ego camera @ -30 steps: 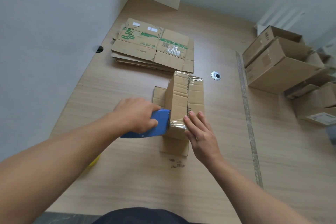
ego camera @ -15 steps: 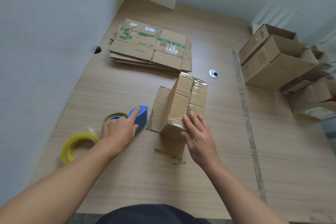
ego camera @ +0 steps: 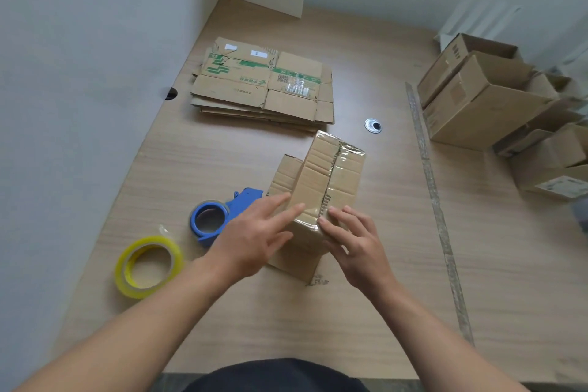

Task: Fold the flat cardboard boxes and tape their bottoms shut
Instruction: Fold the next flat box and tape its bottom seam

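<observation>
Box is standing bottom-up mid-table, with clear tape running along its seam. Left hand, fingers straight and spread, is touching the box's near left edge. Right hand, fingers straight, is pressing the tape's near end. Tape dispenser is lying just left of the box, with the yellow tape roll beyond it. Flat boxes are lying stacked behind.

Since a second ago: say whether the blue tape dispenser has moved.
Yes. The blue tape dispenser went left, off the near end of the box, and lies on the table beside the yellow tape roll.
</observation>
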The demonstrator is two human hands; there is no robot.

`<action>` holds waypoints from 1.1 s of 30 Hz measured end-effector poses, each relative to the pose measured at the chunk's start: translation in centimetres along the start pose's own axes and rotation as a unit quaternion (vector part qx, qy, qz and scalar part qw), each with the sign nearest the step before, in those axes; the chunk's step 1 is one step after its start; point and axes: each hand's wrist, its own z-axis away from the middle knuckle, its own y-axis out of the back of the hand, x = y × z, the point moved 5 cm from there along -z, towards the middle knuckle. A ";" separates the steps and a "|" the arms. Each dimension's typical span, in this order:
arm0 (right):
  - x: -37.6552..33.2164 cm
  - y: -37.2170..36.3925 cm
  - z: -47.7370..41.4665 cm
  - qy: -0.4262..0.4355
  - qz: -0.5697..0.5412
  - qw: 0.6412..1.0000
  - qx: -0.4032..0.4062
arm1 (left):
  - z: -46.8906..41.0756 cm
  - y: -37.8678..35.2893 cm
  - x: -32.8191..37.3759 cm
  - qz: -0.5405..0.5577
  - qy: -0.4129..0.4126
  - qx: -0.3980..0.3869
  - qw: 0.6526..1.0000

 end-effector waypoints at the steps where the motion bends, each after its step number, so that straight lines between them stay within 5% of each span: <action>1: -0.1 -0.1 -0.1 -0.009 -0.009 1.000 0.000 | -0.6 -0.5 0.9 0.015 -0.026 -0.017 0.999; 12: 1.6 1.1 -0.9 0.007 -0.024 0.997 -0.071 | -4.3 -2.4 0.9 -0.046 -0.198 -0.095 0.975; 23: 3.6 1.6 -1.6 0.071 -0.041 0.988 -0.130 | -6.1 -2.0 0.7 -0.094 -0.264 -0.125 0.952; 28: 3.1 2.1 -2.2 0.040 -0.066 0.982 -0.174 | -5.7 -2.1 1.4 -0.089 -0.130 -0.044 0.987; 31: 4.2 4.2 -3.6 0.043 -0.105 0.984 -0.135 | -4.6 -2.3 1.1 -0.002 0.098 0.020 0.995; 33: 7.2 5.8 -6.3 -0.051 -0.112 0.991 -0.049 | -3.6 -2.8 1.2 0.065 0.247 0.039 0.966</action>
